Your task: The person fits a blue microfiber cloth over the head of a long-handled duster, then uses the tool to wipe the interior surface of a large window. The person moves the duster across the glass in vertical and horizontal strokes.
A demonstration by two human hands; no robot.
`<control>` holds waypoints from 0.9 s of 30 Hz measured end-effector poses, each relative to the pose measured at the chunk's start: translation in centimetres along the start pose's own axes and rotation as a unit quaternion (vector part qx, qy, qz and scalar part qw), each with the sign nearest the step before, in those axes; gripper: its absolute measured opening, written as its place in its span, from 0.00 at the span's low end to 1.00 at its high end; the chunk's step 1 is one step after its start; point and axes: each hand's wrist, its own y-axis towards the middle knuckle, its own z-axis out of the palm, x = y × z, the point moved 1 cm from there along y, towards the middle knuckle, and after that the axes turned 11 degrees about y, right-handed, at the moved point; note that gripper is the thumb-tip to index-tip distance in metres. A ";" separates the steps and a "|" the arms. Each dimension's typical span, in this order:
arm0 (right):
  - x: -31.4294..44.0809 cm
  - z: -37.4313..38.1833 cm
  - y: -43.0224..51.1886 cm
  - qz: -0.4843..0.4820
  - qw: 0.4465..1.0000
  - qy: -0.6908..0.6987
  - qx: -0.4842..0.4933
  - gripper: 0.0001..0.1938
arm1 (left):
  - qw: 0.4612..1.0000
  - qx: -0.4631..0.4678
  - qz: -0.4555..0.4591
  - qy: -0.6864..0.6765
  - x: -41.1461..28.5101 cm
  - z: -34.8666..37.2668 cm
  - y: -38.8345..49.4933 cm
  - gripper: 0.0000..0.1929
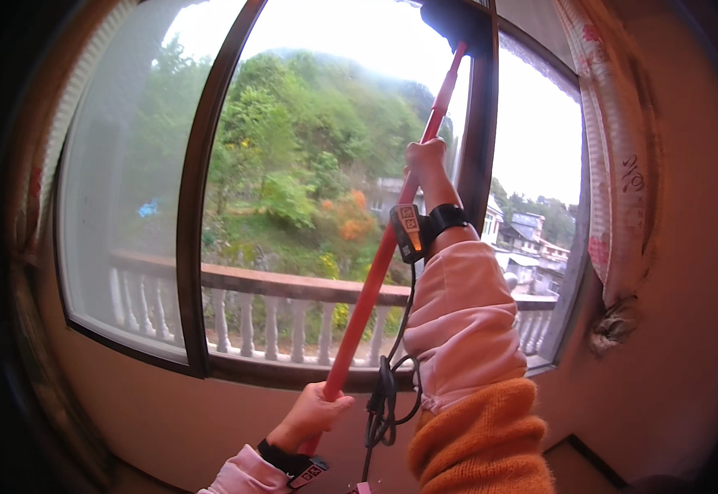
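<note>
A long red pole (365, 304) slants up across the window. Low on it, near the sill, my left hand (315, 410) is wrapped around the shaft. Higher up, my right hand (425, 157) grips the same pole at arm's length. At the pole's top end sits a wide dark head (456, 23), up against the upper part of the brown window frame (481, 123); its exact kind cannot be made out. The window glass (309, 185) lies behind the pole. Both wrists wear black bands with small devices, and a looped black cable (385, 401) hangs from the right one.
Patterned curtains flank the window, one at the right (612, 154) with its lower end bunched, one at the left (78, 105). A frosted-looking pane (130, 216) fills the left side. Outside stands a balustrade (297, 284) before trees and houses. Wall (149, 407) runs below the sill.
</note>
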 end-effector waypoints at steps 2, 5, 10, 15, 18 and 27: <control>-1.4 -0.3 -1.9 0.005 1.000 0.008 0.013 0.12 | 1.000 -0.002 -0.015 0.001 1.7 -0.2 -0.9 0.11; -4.6 -0.5 -6.3 0.028 0.998 0.047 0.002 0.11 | 0.998 0.028 -0.055 0.010 5.9 -0.4 -3.2 0.10; -11.7 -0.9 -22.5 0.059 0.998 -0.009 -0.015 0.17 | 0.991 0.032 -0.123 0.031 18.4 -2.0 -11.0 0.11; -14.6 -1.9 -43.0 0.128 0.990 -0.029 -0.052 0.16 | 0.956 0.118 -0.248 0.107 33.6 -4.8 -22.6 0.11; -15.1 -3.5 -51.2 0.173 0.983 -0.031 -0.045 0.15 | 0.922 0.263 -0.248 0.136 40.3 -5.0 -27.8 0.29; -15.0 -6.0 -60.2 0.349 0.937 -0.024 -0.005 0.21 | 0.924 0.210 -0.294 0.120 43.1 -2.2 -30.3 0.23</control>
